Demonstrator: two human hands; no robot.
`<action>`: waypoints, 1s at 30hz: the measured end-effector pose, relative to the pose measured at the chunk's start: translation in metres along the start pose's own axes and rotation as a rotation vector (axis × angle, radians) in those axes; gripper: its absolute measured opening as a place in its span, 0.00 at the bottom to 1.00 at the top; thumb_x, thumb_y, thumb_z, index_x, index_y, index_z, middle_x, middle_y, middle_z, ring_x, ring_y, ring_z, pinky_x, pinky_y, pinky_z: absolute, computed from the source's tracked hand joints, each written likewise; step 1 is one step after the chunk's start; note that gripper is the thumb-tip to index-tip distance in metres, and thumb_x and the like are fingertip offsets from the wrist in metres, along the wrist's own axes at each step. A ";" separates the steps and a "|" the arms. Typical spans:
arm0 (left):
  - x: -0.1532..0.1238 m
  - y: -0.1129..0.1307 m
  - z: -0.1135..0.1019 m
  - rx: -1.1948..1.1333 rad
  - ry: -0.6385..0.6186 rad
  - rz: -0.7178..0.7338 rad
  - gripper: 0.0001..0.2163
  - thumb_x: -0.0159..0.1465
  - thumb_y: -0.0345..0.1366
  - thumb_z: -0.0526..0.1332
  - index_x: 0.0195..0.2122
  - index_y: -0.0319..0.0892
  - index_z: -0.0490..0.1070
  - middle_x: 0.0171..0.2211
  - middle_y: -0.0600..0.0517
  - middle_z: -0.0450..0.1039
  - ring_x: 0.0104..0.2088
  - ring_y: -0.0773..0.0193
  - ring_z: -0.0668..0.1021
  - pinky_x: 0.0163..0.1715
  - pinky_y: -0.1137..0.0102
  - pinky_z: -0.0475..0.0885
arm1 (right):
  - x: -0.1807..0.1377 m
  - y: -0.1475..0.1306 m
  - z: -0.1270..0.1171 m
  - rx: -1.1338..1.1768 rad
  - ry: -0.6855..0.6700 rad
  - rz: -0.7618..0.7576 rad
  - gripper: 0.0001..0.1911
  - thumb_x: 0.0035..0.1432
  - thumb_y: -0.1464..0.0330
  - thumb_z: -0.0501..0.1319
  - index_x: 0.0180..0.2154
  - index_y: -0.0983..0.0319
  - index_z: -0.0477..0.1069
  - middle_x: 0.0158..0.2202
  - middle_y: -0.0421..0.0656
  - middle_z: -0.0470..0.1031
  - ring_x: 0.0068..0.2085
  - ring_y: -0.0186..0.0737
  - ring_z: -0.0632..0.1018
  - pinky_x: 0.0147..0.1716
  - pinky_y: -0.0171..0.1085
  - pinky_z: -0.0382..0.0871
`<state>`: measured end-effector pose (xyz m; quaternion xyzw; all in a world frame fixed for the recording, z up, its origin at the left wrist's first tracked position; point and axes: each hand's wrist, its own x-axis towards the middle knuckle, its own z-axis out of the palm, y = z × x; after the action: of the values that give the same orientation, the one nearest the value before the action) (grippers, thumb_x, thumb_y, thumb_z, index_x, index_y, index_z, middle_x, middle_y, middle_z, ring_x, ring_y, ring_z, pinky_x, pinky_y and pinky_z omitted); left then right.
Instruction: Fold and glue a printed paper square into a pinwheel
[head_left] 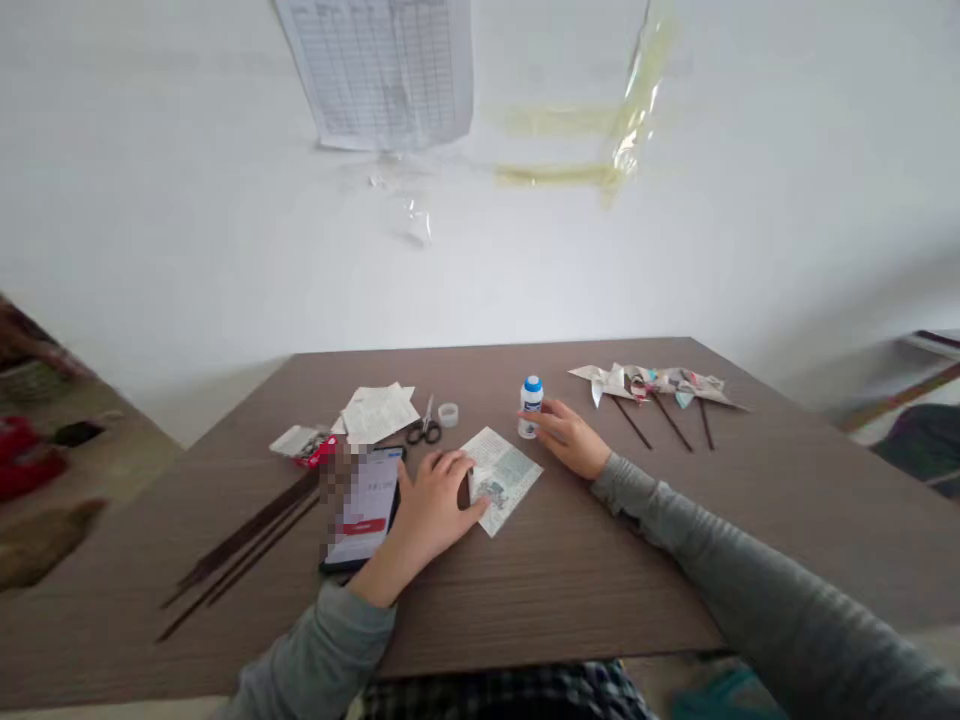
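My left hand (436, 500) rests with its fingers apart at the left side of a square of printed paper (507, 476), its thumb over the lower edge. The paper lies flat, turned like a diamond. To its upper right stands a small white bottle with a blue cap (532, 384), upright on the table. My right hand (573, 438) grips this bottle from the right, fingers across its front; the thumb is hard to make out. Left of my left hand lies a phone (361, 510) with a lit screen, partly blurred out.
On the brown table (600, 580) lie scissors (425, 429), a tape roll (448, 414), stacked paper squares (379, 412), a red-and-white packet (306, 445) and several dark thin sticks (240, 540). Paper pinwheels on sticks (660, 385) lie at the right. A white wall (480, 280) stands behind.
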<state>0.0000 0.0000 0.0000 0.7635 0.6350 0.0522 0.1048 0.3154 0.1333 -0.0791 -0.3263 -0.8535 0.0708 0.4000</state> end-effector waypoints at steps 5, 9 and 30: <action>0.001 0.001 0.000 -0.012 0.028 0.003 0.27 0.81 0.43 0.74 0.80 0.57 0.86 0.87 0.43 0.80 0.90 0.23 0.73 0.90 0.09 0.54 | 0.003 -0.001 -0.002 0.034 0.030 0.021 0.32 0.80 0.76 0.62 0.71 0.46 0.94 0.68 0.52 0.91 0.66 0.60 0.92 0.71 0.60 0.91; 0.002 0.000 0.001 -0.015 0.039 0.007 0.26 0.81 0.44 0.75 0.79 0.58 0.87 0.86 0.43 0.80 0.89 0.21 0.73 0.89 0.08 0.56 | 0.002 -0.002 -0.005 0.023 0.059 0.039 0.40 0.73 0.83 0.60 0.69 0.44 0.95 0.65 0.50 0.92 0.65 0.58 0.92 0.70 0.59 0.90; 0.002 -0.002 0.002 -0.041 0.060 0.043 0.24 0.78 0.39 0.74 0.74 0.55 0.88 0.83 0.43 0.84 0.89 0.23 0.73 0.90 0.09 0.54 | 0.010 -0.032 -0.012 0.149 0.207 0.269 0.23 0.75 0.60 0.78 0.67 0.54 0.91 0.63 0.53 0.96 0.62 0.65 0.94 0.70 0.63 0.89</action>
<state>-0.0015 0.0021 -0.0030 0.7727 0.6202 0.0906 0.1003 0.3034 0.1133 -0.0530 -0.4124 -0.7489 0.1526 0.4958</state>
